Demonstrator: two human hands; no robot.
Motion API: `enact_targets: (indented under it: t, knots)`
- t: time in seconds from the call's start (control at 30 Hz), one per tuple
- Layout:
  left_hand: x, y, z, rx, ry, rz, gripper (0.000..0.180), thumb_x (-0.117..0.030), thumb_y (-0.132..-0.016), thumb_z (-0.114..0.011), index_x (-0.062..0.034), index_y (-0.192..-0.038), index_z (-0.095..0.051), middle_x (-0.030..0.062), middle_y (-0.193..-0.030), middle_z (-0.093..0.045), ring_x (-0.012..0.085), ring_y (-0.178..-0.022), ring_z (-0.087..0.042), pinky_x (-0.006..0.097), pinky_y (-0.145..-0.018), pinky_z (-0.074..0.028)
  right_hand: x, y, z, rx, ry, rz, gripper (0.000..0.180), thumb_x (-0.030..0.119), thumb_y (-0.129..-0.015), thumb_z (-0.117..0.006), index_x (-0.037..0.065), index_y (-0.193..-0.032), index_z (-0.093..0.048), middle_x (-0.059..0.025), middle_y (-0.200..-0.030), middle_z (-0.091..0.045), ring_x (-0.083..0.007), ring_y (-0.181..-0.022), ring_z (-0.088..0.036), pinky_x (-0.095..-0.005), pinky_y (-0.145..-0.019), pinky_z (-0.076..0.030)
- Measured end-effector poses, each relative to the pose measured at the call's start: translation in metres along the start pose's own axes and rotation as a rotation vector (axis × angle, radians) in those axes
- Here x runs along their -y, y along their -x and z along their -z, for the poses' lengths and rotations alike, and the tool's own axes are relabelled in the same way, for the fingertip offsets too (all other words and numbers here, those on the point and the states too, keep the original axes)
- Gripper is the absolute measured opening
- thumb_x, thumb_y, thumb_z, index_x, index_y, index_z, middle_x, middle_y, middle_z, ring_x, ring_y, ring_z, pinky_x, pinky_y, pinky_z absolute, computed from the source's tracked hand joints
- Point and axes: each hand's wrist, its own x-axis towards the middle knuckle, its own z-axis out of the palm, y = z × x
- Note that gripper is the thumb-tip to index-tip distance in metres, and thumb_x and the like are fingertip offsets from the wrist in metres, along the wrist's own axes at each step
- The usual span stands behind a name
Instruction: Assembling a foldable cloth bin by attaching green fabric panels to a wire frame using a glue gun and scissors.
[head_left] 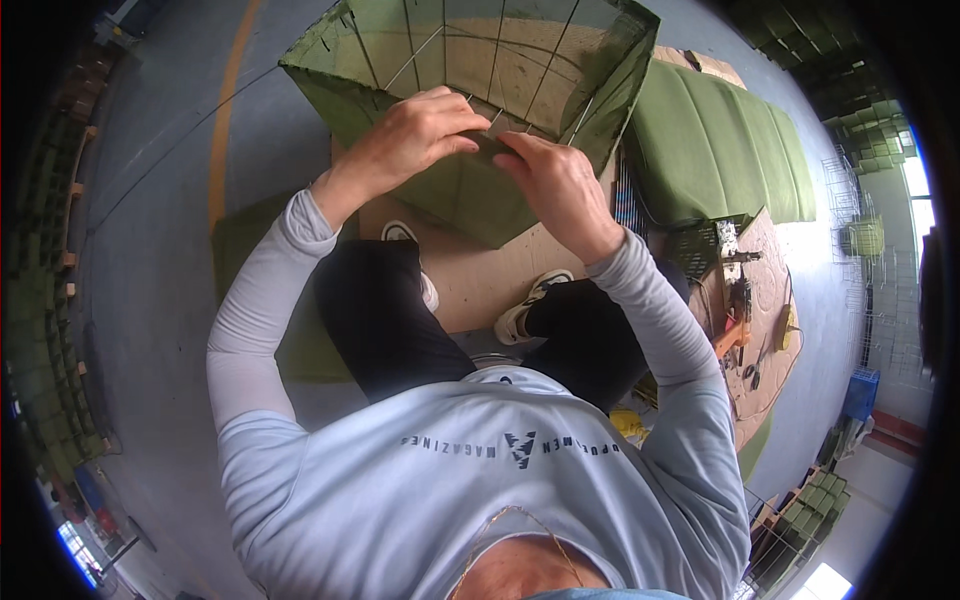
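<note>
A box-shaped wire frame covered in green fabric [470, 195] stands tilted in front of me, its open side facing up. Thin metal wires [497, 55] run along its inner walls. My left hand [415, 130] is closed at the near rim, thumb and fingers pinching the fabric edge. Just to its right, my right hand [570, 190] also grips that rim, fingers bent over it. The two sets of fingertips are close together but apart. Whether a small fastener is between them, I cannot make out.
Brown cardboard [460, 285] lies under my feet. To the right are stacked green fabric panels [720, 150] and a board [770, 370] with an orange-handled tool [733, 338]. Green fabric [312, 345] lies at left. A blue bin [860, 394] and wire frames [850, 220] stand farther right.
</note>
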Motion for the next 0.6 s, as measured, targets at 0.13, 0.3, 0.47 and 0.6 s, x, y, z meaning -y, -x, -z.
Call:
enact_targets:
  t: [0.13,0.3,0.47,0.6]
  knots:
    - [0.013,-0.02,0.005,0.195,-0.02,-0.056,0.015,-0.011,-0.084,-0.071,0.0008,-0.093,-0.066,0.0097,-0.088,-0.06,0.028,-0.086,-0.058,0.039,-0.077,-0.049,0.0,-0.005,0.002,0.151,0.109,-0.133,0.019,0.018,-0.094,-0.061,-0.001,-0.095,-0.065,-0.0211,-0.079,-0.066,-0.0397,-0.079,-0.065,-0.0465,-0.068,-0.051]
    - [0.004,-0.026,0.004,0.324,-0.171,-0.047,0.012,-0.01,-0.083,-0.07,-0.001,-0.087,-0.063,0.0098,-0.088,-0.057,0.0277,-0.089,-0.058,0.04,-0.077,-0.049,-0.008,-0.005,0.009,0.117,-0.083,-0.052,0.024,0.021,-0.096,-0.059,-0.001,-0.089,-0.064,-0.0229,-0.076,-0.064,-0.0418,-0.078,-0.064,-0.0481,-0.068,-0.05]
    - [-0.038,-0.012,-0.027,-0.055,-0.267,-0.107,0.029,-0.011,-0.076,-0.076,-0.0023,-0.102,-0.067,0.0064,-0.097,-0.061,0.0259,-0.092,-0.06,0.039,-0.082,-0.05,-0.018,0.013,0.069,-0.176,-0.08,0.074,0.019,0.007,-0.094,-0.061,-0.001,-0.108,-0.068,-0.0189,-0.095,-0.07,-0.0351,-0.089,-0.068,-0.0408,-0.079,-0.053]
    - [-0.048,-0.015,-0.056,-0.118,-0.21,-0.158,0.033,-0.017,-0.077,-0.076,-0.004,-0.105,-0.065,0.0057,-0.096,-0.061,0.0245,-0.093,-0.059,0.038,-0.083,-0.05,-0.046,0.046,0.081,-0.041,0.139,0.31,0.028,0.008,-0.082,-0.072,-0.003,-0.107,-0.066,-0.0168,-0.108,-0.068,-0.0346,-0.109,-0.063,-0.043,-0.092,-0.052]
